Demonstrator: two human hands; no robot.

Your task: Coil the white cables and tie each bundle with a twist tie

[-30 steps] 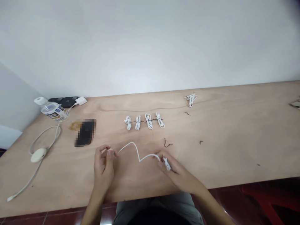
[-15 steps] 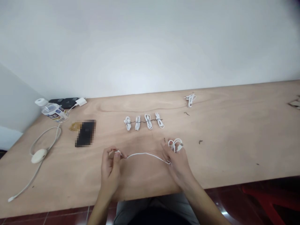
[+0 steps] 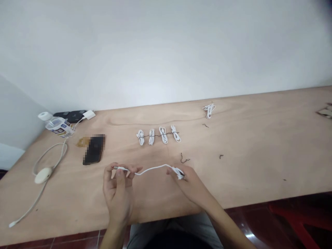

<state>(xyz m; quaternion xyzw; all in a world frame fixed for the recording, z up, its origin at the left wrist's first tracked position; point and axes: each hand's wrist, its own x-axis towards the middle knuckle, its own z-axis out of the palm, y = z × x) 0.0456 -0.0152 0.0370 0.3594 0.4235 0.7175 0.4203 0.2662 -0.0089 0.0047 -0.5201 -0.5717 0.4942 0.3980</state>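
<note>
A white charging cable (image 3: 153, 168) runs between my two hands above the front of the table. My left hand (image 3: 118, 193) pinches its plug end between thumb and fingers. The coiled part of the same cable is gripped in my right hand (image 3: 190, 181), which hides much of the bundle. Beyond my hands, several white cable bundles (image 3: 163, 135) lie in a row, each bound with a dark tie. One more white cable bundle (image 3: 209, 111) rests near the wall. A bent black twist tie (image 3: 184, 159) lies just beyond my right hand.
Other dark ties (image 3: 221, 156) are scattered on the wooden table (image 3: 249, 138). On the left are a plastic bottle (image 3: 58, 126), a blurred black object (image 3: 93, 150), a white adapter (image 3: 89, 114) and a thicker cable with an oval piece (image 3: 43, 175). A red stool (image 3: 293, 214) stands below the right edge.
My right hand has turned and moved slightly left, closing over the coil and uncovering the black tie on the table. My left hand has shifted a little left with the plug end.
</note>
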